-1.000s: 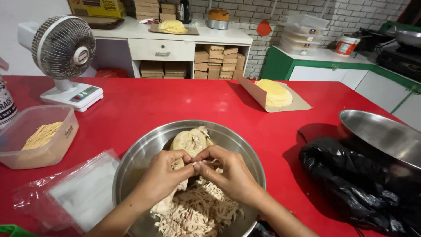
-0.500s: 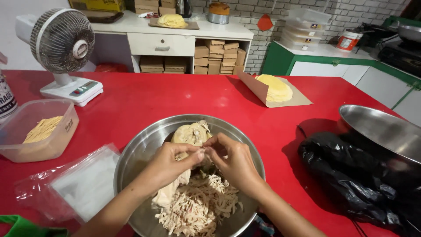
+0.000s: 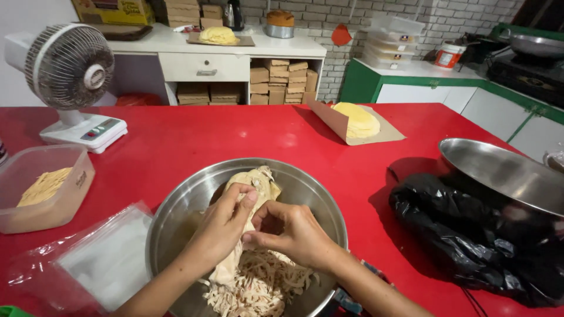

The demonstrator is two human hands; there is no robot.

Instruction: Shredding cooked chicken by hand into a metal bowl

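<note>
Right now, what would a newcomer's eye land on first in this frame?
The bright red table fills the view. At its near edge sits a steel bowl, where the left hand and right hand grip a pale piece of chicken above a heap of shreds. A white fan stands far left, a black bag lies right.

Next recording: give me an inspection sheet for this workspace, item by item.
Surface: red table, no spills seen.
Job's things: steel bowl holding a whole piece of cooked chicken and shredded chicken.
Clutter: plastic tub, clear bag, black bag, steel lid, fan, flatbread on cardboard.
Grippers: left hand and right hand pinch the chicken.
Cables: nothing seen.
Surroundings: white counter, stacked boxes, stove.
</note>
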